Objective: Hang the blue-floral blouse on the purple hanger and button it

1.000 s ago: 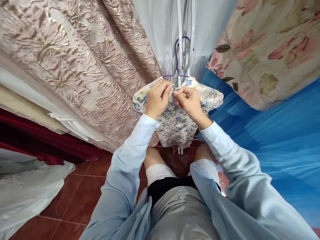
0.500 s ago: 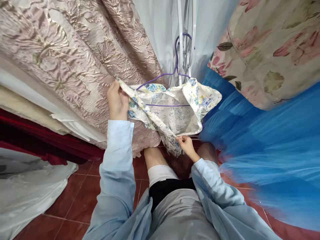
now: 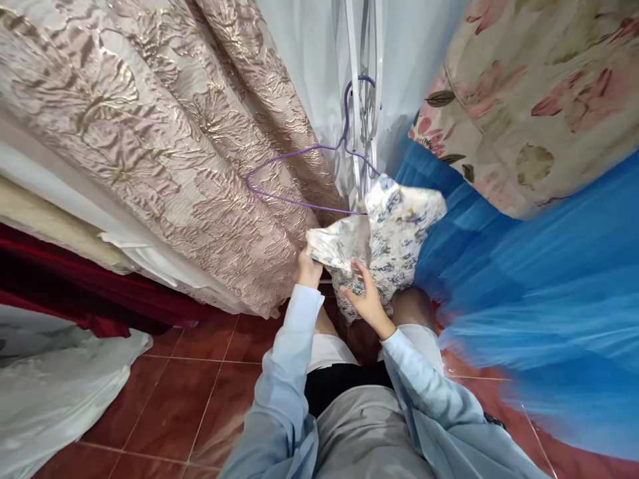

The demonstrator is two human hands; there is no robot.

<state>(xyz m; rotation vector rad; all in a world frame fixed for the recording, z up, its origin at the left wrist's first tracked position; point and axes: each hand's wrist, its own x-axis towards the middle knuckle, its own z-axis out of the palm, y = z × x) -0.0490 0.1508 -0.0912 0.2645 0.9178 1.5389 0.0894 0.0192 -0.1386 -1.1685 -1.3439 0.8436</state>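
A white garment with blue and yellow flowers (image 3: 399,233) hangs by one shoulder from the right end of a purple wire hanger (image 3: 294,201). The hanger's left arm is bare. My left hand (image 3: 309,267) is closed on the garment's loose left side, below the hanger. Just right of it, my right hand (image 3: 367,299) has its thumb and fingers apart in front of the cloth; whether the fingertips touch it I cannot tell. The hanger's hook hangs on a white metal rack (image 3: 353,80).
Pink brocade fabric (image 3: 164,153) hangs on the left, with dark red cloth (image 3: 100,293) beyond it. To the right are blue tulle (image 3: 539,299) and a cream floral fabric (image 3: 539,106). Translucent plastic (image 3: 64,386) lies at lower left over the red tiled floor (image 3: 200,386).
The garment's left shoulder has come off the hanger. My left hand has moved right and down with the cloth. My right hand's pinch on the garment edge has opened.
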